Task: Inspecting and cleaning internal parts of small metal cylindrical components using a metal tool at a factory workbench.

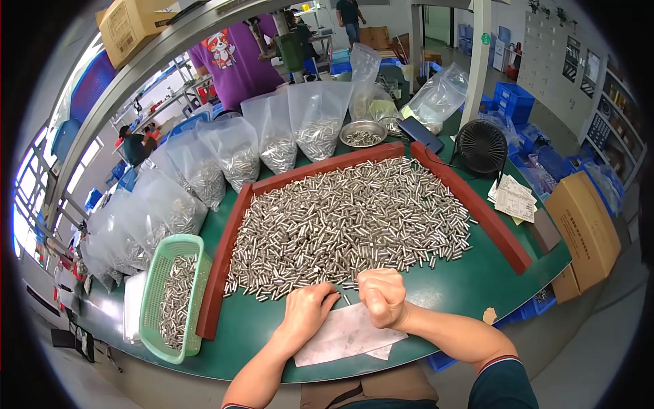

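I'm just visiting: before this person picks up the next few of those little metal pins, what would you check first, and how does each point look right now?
1. Pins within reach: ok. The pile of metal pins comes right up to both hands.
2. Left hand free: ok, it lies palm down, fingers spread at the pile's near edge.
3. Right hand free: cannot tell, it is closed in a fist and whatever is inside is hidden.
4. Green basket has room: ok, pins cover only part of it.
5. Red frame keeps the pile in: ok on both sides; the near side is open.
6. White sheet lies flat under the hands: ok.
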The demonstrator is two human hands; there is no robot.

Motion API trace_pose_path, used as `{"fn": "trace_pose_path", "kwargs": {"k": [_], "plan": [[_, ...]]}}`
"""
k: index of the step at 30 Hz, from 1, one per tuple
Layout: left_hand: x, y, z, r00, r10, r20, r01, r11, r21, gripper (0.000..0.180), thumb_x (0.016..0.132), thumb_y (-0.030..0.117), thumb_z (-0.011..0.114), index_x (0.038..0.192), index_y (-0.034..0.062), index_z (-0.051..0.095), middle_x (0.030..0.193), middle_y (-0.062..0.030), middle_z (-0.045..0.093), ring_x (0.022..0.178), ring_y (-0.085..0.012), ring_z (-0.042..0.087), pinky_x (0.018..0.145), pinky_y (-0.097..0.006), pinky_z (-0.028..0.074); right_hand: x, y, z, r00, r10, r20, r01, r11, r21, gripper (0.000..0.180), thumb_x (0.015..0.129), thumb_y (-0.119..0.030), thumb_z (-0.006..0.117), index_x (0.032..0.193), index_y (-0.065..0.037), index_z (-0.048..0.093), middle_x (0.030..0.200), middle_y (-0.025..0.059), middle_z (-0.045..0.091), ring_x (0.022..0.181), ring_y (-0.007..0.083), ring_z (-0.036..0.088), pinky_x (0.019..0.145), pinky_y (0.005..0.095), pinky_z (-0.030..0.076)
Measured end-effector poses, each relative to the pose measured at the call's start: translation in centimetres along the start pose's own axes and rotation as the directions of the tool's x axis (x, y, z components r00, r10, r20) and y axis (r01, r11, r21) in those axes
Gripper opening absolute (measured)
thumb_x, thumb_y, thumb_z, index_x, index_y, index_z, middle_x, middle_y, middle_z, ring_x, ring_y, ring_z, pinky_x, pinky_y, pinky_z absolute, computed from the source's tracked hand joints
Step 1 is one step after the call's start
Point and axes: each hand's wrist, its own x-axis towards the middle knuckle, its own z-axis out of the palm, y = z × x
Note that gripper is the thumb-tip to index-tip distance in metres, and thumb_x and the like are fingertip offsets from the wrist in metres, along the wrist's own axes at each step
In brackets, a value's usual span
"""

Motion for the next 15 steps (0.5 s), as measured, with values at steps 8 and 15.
{"fn": "trace_pose_path", "kwargs": {"k": [8,15], "plan": [[0.36,-0.34,0.3,0.998,0.054,0.037,-0.056,0.998,0.035,0.01,0.071,0.013,0.063,0.072,0.0039,0.06,0.056,-0.0119,0.056,0.052,-0.0288,0.056,0.047,-0.037,0.044,0.0,-0.11,0.1,0.998,0.061,0.0,-0.061,0.998,-0.002,0.021,0.072,-0.006,0.042,0.051,-0.001,0.037,0.047,0.0084,0.036,0.036,0.0227,0.034,0.037,0.0337,0.029],[0.64,-0.35,0.5,0.99,0.134,0.031,-0.137,0.987,0.087,0.011,0.071,0.011,0.062,0.069,0.0026,0.057,0.054,-0.0115,0.053,0.049,-0.0276,0.054,0.045,-0.037,0.041,-0.16,0.03,0.14,0.996,0.092,-0.017,-0.092,0.996,0.001,0.021,0.072,-0.005,0.042,0.052,0.0,0.038,0.047,0.0082,0.036,0.036,0.0225,0.034,0.037,0.0339,0.028]]}}
